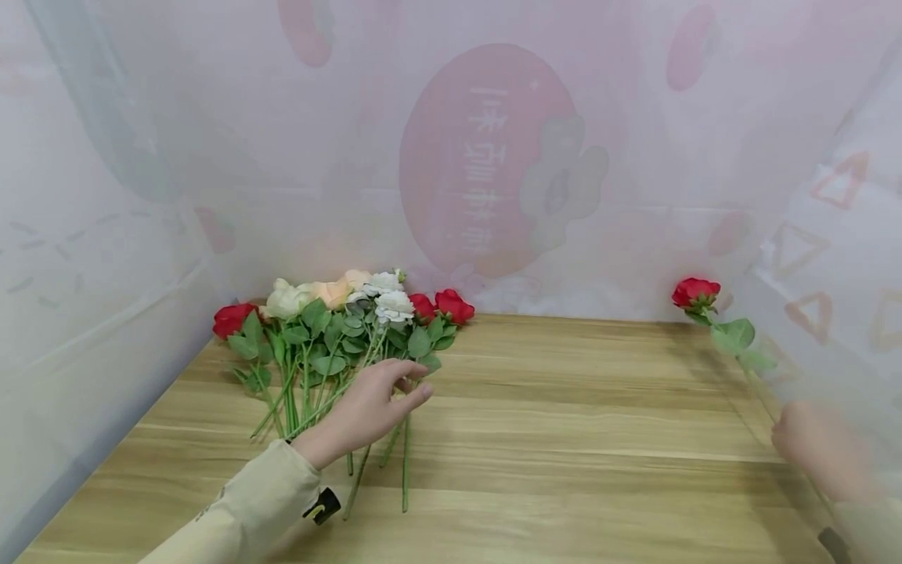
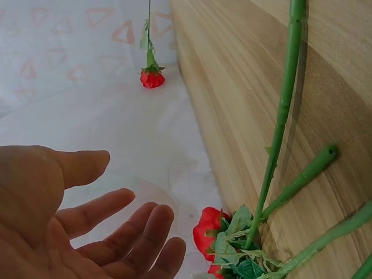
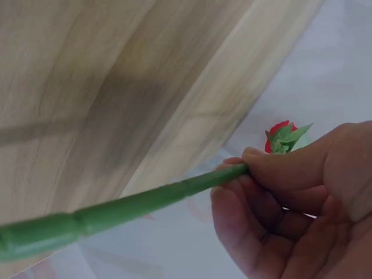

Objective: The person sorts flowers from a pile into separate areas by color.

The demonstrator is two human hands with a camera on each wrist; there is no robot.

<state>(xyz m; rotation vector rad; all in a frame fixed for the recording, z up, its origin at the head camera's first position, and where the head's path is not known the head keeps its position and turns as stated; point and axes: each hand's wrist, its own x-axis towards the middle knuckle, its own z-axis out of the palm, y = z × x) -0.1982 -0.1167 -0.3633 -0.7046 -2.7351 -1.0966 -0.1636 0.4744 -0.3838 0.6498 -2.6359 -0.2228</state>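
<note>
At the right of the head view my right hand [image 1: 820, 450], blurred, pinches the green stem of a red rose [image 1: 696, 293]. The right wrist view shows the stem [image 3: 145, 200] between thumb and fingertips, with the bloom [image 3: 281, 137] beyond the hand. My left hand [image 1: 369, 407] hovers over a pile of flowers at the left of the table; its fingers are loosely bent and hold nothing. In that pile lie red roses [image 1: 454, 307], white flowers [image 1: 393, 306], a cream flower [image 1: 285, 298] and peach ones [image 1: 331, 294]. Their leafy stems point toward me.
The wood-grain table [image 1: 564, 439] is bounded by a pale printed sheet [image 1: 317, 141] at the back and on both sides. In the left wrist view, several thick green stems [image 2: 282, 122] lie close beside the left hand.
</note>
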